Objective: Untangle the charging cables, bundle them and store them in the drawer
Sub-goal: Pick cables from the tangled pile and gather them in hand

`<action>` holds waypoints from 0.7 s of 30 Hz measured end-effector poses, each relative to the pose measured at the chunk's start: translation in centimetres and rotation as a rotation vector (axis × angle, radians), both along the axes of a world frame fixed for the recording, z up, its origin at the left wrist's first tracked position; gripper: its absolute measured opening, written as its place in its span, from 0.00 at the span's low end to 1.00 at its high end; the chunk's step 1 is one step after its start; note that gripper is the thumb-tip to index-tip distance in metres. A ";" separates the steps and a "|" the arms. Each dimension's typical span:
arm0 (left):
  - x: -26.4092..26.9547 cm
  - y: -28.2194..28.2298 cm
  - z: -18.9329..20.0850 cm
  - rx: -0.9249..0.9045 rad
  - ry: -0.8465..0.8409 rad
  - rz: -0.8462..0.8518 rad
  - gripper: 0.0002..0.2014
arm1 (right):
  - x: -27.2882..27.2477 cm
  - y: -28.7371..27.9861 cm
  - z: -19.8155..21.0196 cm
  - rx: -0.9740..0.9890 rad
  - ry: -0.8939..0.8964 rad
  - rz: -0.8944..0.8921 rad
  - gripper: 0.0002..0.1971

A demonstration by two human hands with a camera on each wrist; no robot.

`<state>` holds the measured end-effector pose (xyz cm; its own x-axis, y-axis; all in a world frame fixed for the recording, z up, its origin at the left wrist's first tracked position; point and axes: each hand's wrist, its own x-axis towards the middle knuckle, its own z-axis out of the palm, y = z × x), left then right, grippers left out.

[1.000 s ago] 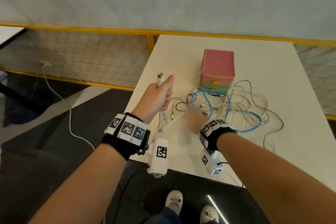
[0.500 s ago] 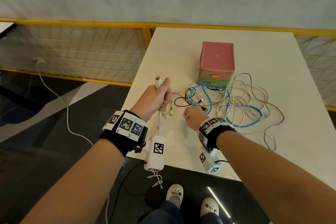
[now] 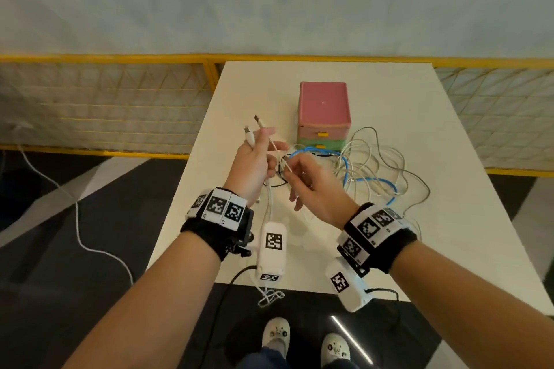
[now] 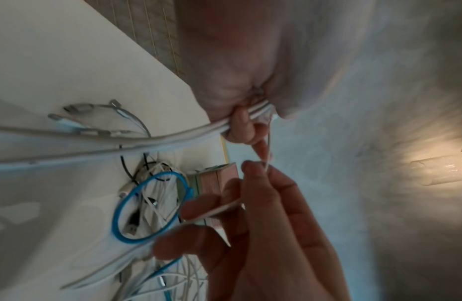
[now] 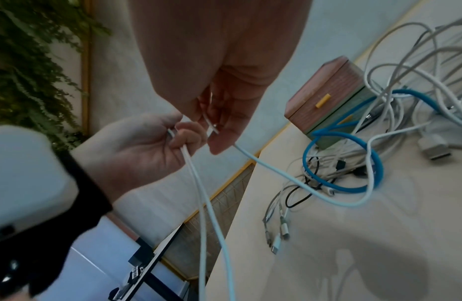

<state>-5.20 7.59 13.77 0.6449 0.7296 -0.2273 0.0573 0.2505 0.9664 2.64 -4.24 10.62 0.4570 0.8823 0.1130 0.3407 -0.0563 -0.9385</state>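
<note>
The left hand [image 3: 253,163] grips a white cable [image 5: 198,183], both plugs poking above its fist, while the right hand [image 3: 314,189] beside it pinches the strand, seemingly feeding it clear of the tangle [image 3: 368,165] lying beyond both.

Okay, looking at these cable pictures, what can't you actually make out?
- Drawer contents: both drawers of the pink box are shut, in every view.
- Left hand's grip on the white cable: head view shows only the hand's back.
- Tangle: which plug belongs to which cable, too small.
</note>
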 end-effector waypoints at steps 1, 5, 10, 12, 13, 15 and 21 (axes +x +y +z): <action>0.4 -0.1 0.3 0.008 -0.037 0.002 0.16 | 0.1 -0.2 0.1 -0.002 -0.004 0.008 0.01; 1.6 -0.3 1.2 0.080 -0.125 -0.048 0.17 | 0.7 -1.0 0.5 -0.043 -0.055 0.059 0.05; 2.4 -0.6 3.9 -0.026 -0.282 -0.038 0.21 | 2.4 -1.7 0.1 -0.174 -0.099 0.175 0.14; 2.2 0.4 5.9 -0.088 -0.403 -0.049 0.21 | 3.4 -2.4 -0.5 -0.222 -0.077 0.155 0.14; 2.0 1.0 6.9 -0.075 -0.452 -0.046 0.20 | 4.0 -2.8 -0.8 -0.237 -0.061 0.138 0.15; 1.2 2.1 9.0 -0.021 -0.529 -0.041 0.18 | 5.2 -3.6 -1.1 -0.247 -0.042 0.099 0.15; -0.2 2.1 11.3 0.198 -0.429 -0.053 0.26 | 8.8 -4.3 0.3 -0.229 -0.039 -0.080 0.15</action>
